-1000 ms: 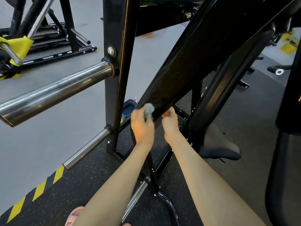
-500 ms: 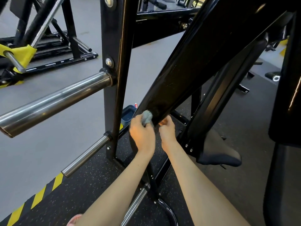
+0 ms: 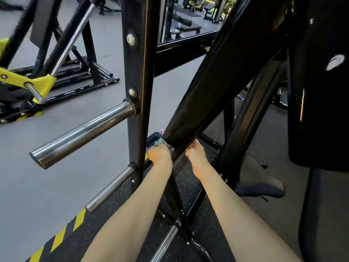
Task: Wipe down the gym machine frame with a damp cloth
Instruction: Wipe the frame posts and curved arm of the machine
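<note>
Where the slanted beam (image 3: 217, 82) of the black machine frame drops to its lowest end, we reach both forearms forward, nearly straight. Left of the beam, 2 steel pegs (image 3: 83, 133) jut from an upright post (image 3: 135, 72). Our left hand (image 3: 159, 155) clenches the grey cloth (image 3: 160, 142), bunched against the beam's left face. Our right hand (image 3: 194, 155), just right of the beam, curls its fingers onto the beam's lower edge, grasping it.
</note>
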The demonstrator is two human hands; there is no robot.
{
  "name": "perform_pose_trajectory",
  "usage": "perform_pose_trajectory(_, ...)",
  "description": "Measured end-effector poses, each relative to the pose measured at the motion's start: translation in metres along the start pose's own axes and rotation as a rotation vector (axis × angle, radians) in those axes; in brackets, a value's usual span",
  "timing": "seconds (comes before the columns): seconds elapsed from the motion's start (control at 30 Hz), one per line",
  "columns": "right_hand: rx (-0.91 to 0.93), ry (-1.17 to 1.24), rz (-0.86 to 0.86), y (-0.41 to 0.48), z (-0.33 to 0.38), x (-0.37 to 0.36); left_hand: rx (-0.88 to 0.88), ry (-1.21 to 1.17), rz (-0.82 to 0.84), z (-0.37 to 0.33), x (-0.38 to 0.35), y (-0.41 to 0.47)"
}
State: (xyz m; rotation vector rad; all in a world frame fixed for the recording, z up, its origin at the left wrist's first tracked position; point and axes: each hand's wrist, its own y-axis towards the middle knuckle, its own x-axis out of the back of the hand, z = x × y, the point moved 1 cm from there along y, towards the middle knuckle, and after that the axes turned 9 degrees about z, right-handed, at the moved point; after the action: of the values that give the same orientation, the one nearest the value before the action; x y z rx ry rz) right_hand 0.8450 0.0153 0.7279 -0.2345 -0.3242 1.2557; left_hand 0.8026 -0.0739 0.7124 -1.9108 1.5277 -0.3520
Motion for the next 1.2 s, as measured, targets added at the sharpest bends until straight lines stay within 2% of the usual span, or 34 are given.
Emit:
perform_pose_trajectory(0.13,0.044,0.039,-0.067,-0.009,0.016,0.002,-0.136,0.040,0.046,-0.029,-0.012,-0.031)
perform_pose_trajectory(0.33,0.131,0.113,-0.173,-0.022,0.049,0.005,-0.237,0.110,0.170,-0.070,-0.026,-0.084)
perform_pose_trajectory(0.47,0.217,0.118,-0.170,-0.035,0.066,0.012,-0.379,0.068,0.213,-0.088,-0.039,-0.112)
perform_pose_trajectory(0.53,0.242,0.093,-0.169,-0.040,0.075,0.017,-0.576,0.091,0.240,-0.099,-0.046,-0.132)
perform_pose_trajectory(0.6,0.238,0.115,-0.177,-0.044,0.083,0.023,-0.854,0.157,0.250,-0.112,-0.050,-0.154)
perform_pose_trajectory(0.7,0.203,0.084,-0.149,-0.050,0.089,0.029,-1.342,0.404,0.251,-0.127,-0.052,-0.174)
perform_pose_trajectory(0.8,0.202,0.065,-0.084,-0.050,0.085,0.030,-1.757,0.617,0.285,-0.131,-0.050,-0.164)
perform_pose_trajectory(0.87,0.235,0.087,-0.059,-0.053,0.084,0.029,-1.973,0.865,0.306,-0.124,-0.037,-0.135)
perform_pose_trajectory(0.9,0.249,0.122,-0.055,-0.057,0.084,0.028,-1.990,1.019,0.365,-0.119,-0.027,-0.115)
perform_pose_trajectory(0.93,0.253,0.155,-0.057,-0.060,0.083,0.027,-1.931,1.149,0.447,-0.111,-0.014,-0.094)
perform_pose_trajectory(0.97,0.238,0.167,-0.087,-0.062,0.080,0.026,-1.791,1.225,0.537,-0.101,0.002,-0.080)
perform_pose_trajectory(1.0,0.189,0.173,-0.143,-0.061,0.076,0.025,-1.613,1.223,0.610,-0.092,0.016,-0.070)
perform_pose_trajectory(1.07,-0.025,0.165,-0.208,-0.062,0.064,0.022,-1.253,1.038,0.635,-0.081,0.035,-0.062)
perform_pose_trajectory(1.13,-0.225,0.138,-0.025,-0.070,0.055,0.009,-0.839,0.775,0.722,-0.081,0.046,-0.067)
perform_pose_trajectory(1.2,-0.204,0.183,0.186,-0.076,0.050,-0.005,-0.431,0.494,0.858,-0.086,0.055,-0.072)
